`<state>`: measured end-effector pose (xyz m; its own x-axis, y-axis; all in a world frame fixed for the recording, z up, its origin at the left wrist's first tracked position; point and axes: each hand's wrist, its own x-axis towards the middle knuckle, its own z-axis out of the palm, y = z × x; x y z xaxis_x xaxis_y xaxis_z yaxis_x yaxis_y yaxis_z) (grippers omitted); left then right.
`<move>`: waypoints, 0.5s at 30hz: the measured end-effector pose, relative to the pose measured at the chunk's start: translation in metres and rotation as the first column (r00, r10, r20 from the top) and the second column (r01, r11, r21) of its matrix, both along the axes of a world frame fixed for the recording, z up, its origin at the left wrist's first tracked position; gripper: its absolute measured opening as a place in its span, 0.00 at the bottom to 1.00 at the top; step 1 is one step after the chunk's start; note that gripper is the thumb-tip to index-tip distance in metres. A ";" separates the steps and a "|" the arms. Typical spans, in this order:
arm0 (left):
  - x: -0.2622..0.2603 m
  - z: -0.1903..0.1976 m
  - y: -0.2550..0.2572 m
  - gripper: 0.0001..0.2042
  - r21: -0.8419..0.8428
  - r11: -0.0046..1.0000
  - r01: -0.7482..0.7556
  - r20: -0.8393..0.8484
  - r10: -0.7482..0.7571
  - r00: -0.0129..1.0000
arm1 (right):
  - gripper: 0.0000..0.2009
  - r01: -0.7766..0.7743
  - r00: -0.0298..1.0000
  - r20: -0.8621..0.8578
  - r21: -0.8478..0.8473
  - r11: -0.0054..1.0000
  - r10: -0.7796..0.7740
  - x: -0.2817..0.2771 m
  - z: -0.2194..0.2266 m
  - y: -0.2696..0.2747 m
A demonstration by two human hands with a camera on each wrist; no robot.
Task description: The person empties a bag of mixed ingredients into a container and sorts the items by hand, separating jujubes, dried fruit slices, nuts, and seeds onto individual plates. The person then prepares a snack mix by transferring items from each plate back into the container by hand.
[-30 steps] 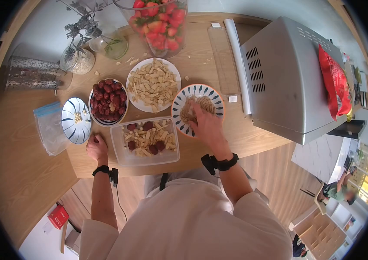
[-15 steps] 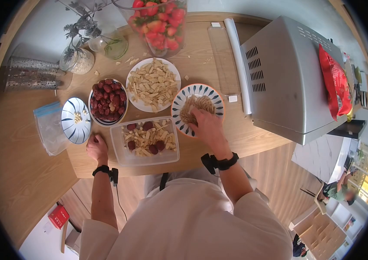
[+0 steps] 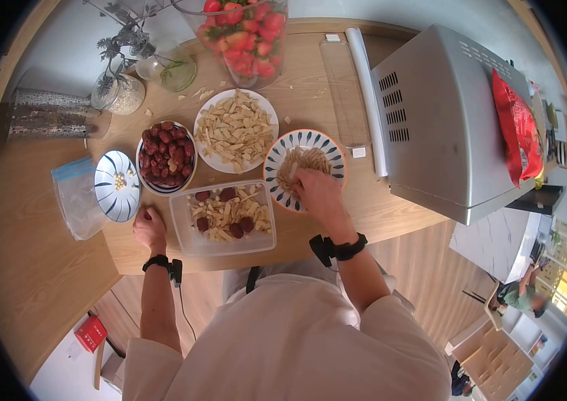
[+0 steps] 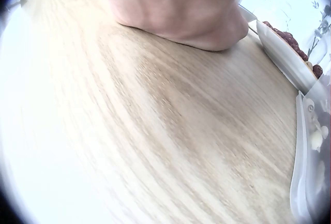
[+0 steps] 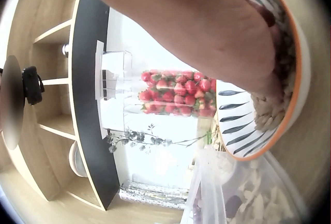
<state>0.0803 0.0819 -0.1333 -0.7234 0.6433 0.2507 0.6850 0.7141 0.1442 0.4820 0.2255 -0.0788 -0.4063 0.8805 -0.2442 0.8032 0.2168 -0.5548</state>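
Note:
My right hand (image 3: pixel 320 197) reaches into an orange-rimmed bowl (image 3: pixel 275 151) with dark leaf-shaped marks. Its curled fingers pinch among light-brown dried strips (image 3: pixel 311 159), with a pale strip showing at the fingertips; in the right wrist view the hand hides much of the heap (image 5: pixel 268 114). To the left of that bowl stands a clear plastic container (image 3: pixel 223 250) holding pale dried slices and several red dates. Idle on the table, my left hand (image 3: pixel 150 228) rests with loosely curled fingers between the container and a small blue-striped dish (image 3: pixel 115 206); the left wrist view shows it (image 4: pixel 181 12) against the wood.
Behind the container are a bowl of red dates (image 3: pixel 166 154) and a white plate of pale slices (image 3: pixel 237 127). A clear vessel of strawberries (image 3: pixel 250 40) stands at the back. A zip bag (image 3: pixel 76 200) lies left; a grey metal appliance (image 3: pixel 440 127) stands right.
My right hand's fingers have drawn together and curled in over the strips, and the hand has pulled back slightly. The left hand and the containers have stayed in place.

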 end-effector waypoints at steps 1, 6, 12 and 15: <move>0.000 0.000 0.000 0.15 0.000 1.000 0.000 0.000 0.000 1.000 | 0.05 0.003 1.000 -0.005 -0.009 1.000 -0.003 -0.001 0.000 0.001; 0.001 0.000 0.000 0.15 0.024 1.000 0.002 -0.012 -0.002 1.000 | 0.12 0.026 0.998 0.054 0.007 1.000 -0.026 -0.001 0.015 0.000; -0.004 -0.004 -0.004 0.15 -0.004 1.000 0.016 -0.002 -0.016 1.000 | 0.18 0.096 0.991 0.096 0.006 0.995 -0.096 0.000 0.026 0.000; -0.003 -0.003 -0.002 0.15 -0.007 1.000 0.006 0.007 -0.006 1.000 | 0.16 0.057 0.996 0.070 -0.011 0.998 -0.056 -0.002 0.022 0.004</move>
